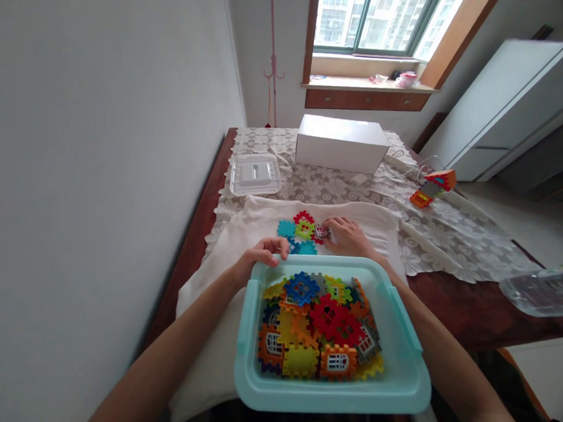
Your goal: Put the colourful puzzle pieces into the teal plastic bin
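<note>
A pale teal plastic bin point(404, 380) sits at the near table edge, full of colourful interlocking square tiles point(321, 326). Beyond it, on a cream cloth point(261, 219), lies a small flat cluster of joined tiles point(300, 233) in red, green and blue. My left hand point(262, 254) rests curled at the bin's far left rim, fingertips near a blue tile of the cluster. My right hand point(347, 236) lies on the cloth with its fingers closed on a small red-and-white tile point(320, 232) at the cluster's right side.
A white box point(341, 143) stands at the back of the lace-covered table point(453, 242). A clear lid point(255, 174) lies back left. A small built tile toy point(432, 186) sits at right, and a clear container point(543, 290) at the far right edge. A wall runs along the left.
</note>
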